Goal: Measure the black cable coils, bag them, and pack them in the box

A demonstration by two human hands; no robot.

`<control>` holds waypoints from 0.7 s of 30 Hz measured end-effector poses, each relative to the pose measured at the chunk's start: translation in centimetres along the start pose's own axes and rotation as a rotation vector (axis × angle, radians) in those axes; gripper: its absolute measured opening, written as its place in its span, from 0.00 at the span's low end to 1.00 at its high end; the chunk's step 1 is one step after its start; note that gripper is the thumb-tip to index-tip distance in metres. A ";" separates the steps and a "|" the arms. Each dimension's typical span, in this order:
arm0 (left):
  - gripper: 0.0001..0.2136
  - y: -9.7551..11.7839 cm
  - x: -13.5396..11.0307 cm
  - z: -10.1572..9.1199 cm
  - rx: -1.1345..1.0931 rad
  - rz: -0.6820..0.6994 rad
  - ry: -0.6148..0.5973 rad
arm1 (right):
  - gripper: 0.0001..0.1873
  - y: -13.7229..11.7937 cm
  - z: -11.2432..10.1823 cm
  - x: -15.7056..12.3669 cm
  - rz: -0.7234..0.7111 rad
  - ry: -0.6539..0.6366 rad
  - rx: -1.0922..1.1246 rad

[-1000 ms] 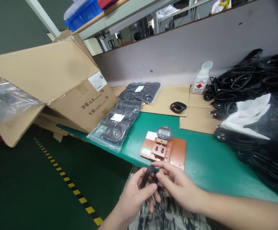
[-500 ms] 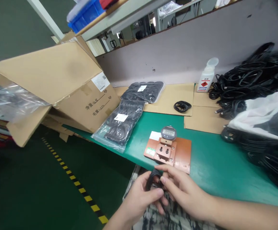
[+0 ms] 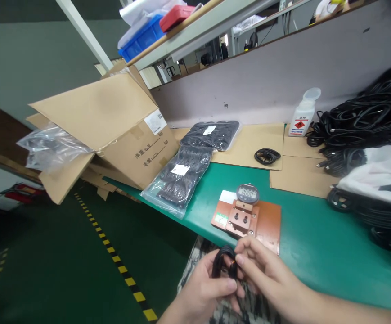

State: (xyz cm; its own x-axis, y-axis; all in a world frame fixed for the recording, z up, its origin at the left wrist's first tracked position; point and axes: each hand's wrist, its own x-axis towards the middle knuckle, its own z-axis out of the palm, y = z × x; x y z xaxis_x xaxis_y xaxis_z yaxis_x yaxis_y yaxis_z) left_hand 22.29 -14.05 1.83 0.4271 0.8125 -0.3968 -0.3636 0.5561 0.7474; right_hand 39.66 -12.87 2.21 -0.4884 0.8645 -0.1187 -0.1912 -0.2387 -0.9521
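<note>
A small coil of black cable (image 3: 225,253) is held in front of my body, just off the bench's near edge. My left hand (image 3: 206,284) wraps round its left side, thumb pressed across the bottom. On the other side, my right hand (image 3: 261,266) pinches the coil's right strands between thumb and fingers. A tiny orange spot shows on the cable by those fingertips; what it is, I cannot tell. Just beyond my hands sits a digital gauge (image 3: 247,193) on a copper-coloured metal fixture (image 3: 240,218), its display seeming to read zero.
Bagged cable coils (image 3: 178,180) lie left on the green bench (image 3: 316,238), beside an open cardboard box (image 3: 128,153). Another black cable coil (image 3: 267,156) rests on cardboard. A white bottle (image 3: 302,118) stands near piled black cables (image 3: 360,108) at right.
The view has shifted, so the bench and hands appear farther right and slightly lower. Both hands keep hold of the coil, and the orange spot now shows.
</note>
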 end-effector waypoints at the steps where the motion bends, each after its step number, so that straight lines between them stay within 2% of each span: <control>1: 0.16 0.1 0.0 0.3 0.036 0.041 0.030 | 0.17 0.0 0.1 0.0 -0.002 -0.003 0.010; 3: 0.14 0.2 0.0 0.8 0.134 0.123 0.092 | 0.18 0.0 0.2 0.0 -0.002 -0.019 0.043; 6: 0.13 0.1 0.1 1.5 0.292 0.177 0.173 | 0.17 0.3 0.3 0.1 0.007 -0.031 0.094; 9: 0.11 -0.2 0.0 1.8 0.435 0.241 0.236 | 0.17 0.7 0.2 0.2 0.005 0.006 0.023; 12: 0.10 -0.3 -0.4 1.6 0.613 0.367 0.218 | 0.16 1.0 -0.1 0.3 -0.042 0.078 -0.070; 16: 0.21 -0.7 -1.1 0.9 0.676 0.359 0.117 | 0.14 1.0 -0.1 0.2 -0.039 0.033 -0.017; 21: 0.44 -0.8 -1.4 -0.3 0.687 0.298 0.125 | 0.14 0.5 0.0 0.0 -0.031 -0.023 -0.030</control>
State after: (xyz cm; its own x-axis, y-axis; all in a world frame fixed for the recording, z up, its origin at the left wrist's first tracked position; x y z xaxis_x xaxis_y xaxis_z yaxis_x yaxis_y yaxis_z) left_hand 21.76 -15.65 1.63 0.2800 0.9477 -0.1530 0.1662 0.1091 0.9800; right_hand 39.53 -12.97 1.69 -0.5020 0.8609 -0.0832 -0.1812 -0.1987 -0.9632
